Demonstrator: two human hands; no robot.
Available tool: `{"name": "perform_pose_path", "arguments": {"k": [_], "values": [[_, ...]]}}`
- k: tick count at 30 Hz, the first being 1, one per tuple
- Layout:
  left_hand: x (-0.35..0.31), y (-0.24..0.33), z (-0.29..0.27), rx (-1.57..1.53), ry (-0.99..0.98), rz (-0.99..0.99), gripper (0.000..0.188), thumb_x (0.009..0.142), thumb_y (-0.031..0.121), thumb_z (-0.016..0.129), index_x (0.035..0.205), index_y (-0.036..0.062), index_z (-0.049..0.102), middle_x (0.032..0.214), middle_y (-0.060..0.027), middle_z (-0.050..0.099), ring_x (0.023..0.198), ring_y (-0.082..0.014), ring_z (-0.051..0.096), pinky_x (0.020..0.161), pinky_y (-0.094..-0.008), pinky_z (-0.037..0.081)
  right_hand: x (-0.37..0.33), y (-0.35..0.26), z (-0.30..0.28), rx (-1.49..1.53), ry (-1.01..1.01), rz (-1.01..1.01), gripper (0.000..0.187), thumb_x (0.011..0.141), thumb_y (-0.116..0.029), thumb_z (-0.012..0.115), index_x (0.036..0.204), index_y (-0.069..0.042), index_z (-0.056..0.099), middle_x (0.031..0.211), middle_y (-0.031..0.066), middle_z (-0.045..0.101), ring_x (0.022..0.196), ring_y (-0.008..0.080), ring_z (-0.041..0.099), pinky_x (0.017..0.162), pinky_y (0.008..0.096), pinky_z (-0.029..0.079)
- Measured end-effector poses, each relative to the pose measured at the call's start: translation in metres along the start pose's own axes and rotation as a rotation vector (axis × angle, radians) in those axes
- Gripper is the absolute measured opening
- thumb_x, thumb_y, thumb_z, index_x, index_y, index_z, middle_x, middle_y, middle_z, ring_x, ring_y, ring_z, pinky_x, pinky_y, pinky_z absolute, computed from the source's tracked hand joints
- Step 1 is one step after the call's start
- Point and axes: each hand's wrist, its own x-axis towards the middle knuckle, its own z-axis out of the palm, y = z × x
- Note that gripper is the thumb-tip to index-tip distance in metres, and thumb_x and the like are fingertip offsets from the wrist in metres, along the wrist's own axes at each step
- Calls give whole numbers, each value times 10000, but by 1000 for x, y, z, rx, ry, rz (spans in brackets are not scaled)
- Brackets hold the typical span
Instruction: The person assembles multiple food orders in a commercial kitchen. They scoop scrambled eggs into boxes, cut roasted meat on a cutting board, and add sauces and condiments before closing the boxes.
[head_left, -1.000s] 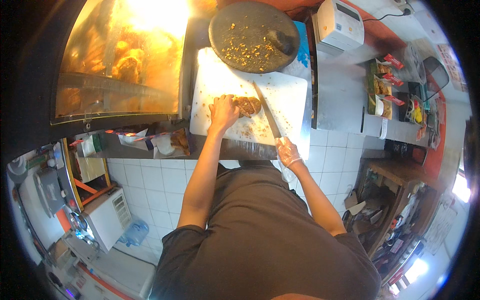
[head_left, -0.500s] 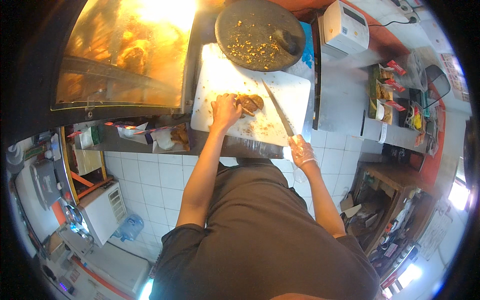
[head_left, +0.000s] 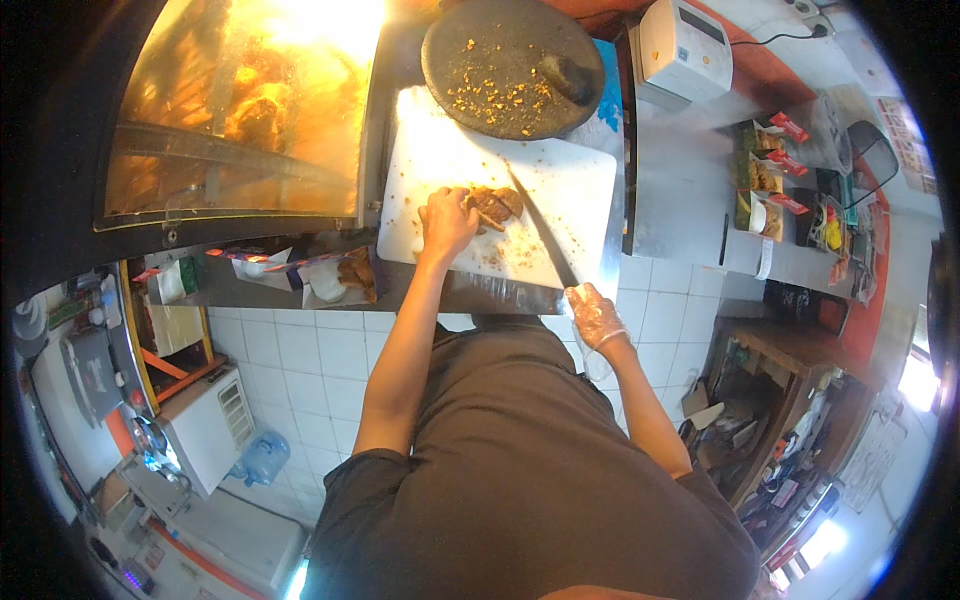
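Observation:
On the white cutting board (head_left: 572, 190) lies a browned piece of cooked meat (head_left: 497, 207), partly cut into pieces, with crumbs around it. My left hand (head_left: 447, 226) is bare, its curled fingers gripping the meat's left end against the board. My right hand (head_left: 597, 314), in a clear plastic glove, is closed round the handle of a long knife (head_left: 546, 232). The blade points away and to the left over the board, just right of the meat and apart from it. My fingers hide part of the meat.
A round dark stone mortar (head_left: 490, 95) with crumbs stands behind the board. A lit glass cabinet (head_left: 240, 170) rises at left. Food boxes sit below it (head_left: 330, 282) and on the right counter (head_left: 762, 190), near a white printer (head_left: 685, 50).
My right hand has drawn slightly nearer to me and left, and the knife has shifted left with it, closer to the meat. My left hand keeps its grip on the meat.

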Motion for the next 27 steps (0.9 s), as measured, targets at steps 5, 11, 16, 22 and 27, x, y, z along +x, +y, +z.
{"name": "perform_pose_path", "arguments": {"k": [5,11,16,22,27], "values": [[-3,8,0,38,-16,17,372,875,202,735,1221,65,718,1192,-152,673,1190,-336,592,993,-504,417,-21,4,-40,31,12,164,447,1086,-426,468,1222,-19,594,1128,339,676,1091,529,625,948,579,504],[-2,4,5,-35,-11,27,353,872,208,737,1197,70,721,1165,-144,675,1173,-341,600,986,-507,424,-31,3,-45,-20,-89,100,385,1092,-373,462,1174,-28,613,1111,280,678,1028,514,635,902,578,511],[0,-3,9,-97,-37,2,347,869,208,742,1191,79,724,1147,-137,675,1185,-343,599,990,-514,429,-28,22,-29,-48,-107,9,261,1066,-251,498,1148,-34,618,1110,229,647,964,452,657,866,546,533],[-3,7,0,-22,-30,39,506,835,276,820,1285,95,676,1255,-146,616,1236,-342,561,1001,-514,426,-22,23,-24,-130,-99,-26,239,1047,-207,502,1183,-48,617,1084,213,640,959,411,670,872,526,543],[-9,28,1,67,38,133,738,772,348,899,1402,108,598,1362,-158,536,1288,-339,509,1021,-520,409,-18,8,-34,-128,-110,7,293,1057,-202,463,1272,-66,609,1168,214,616,1008,415,659,914,520,539]]}}
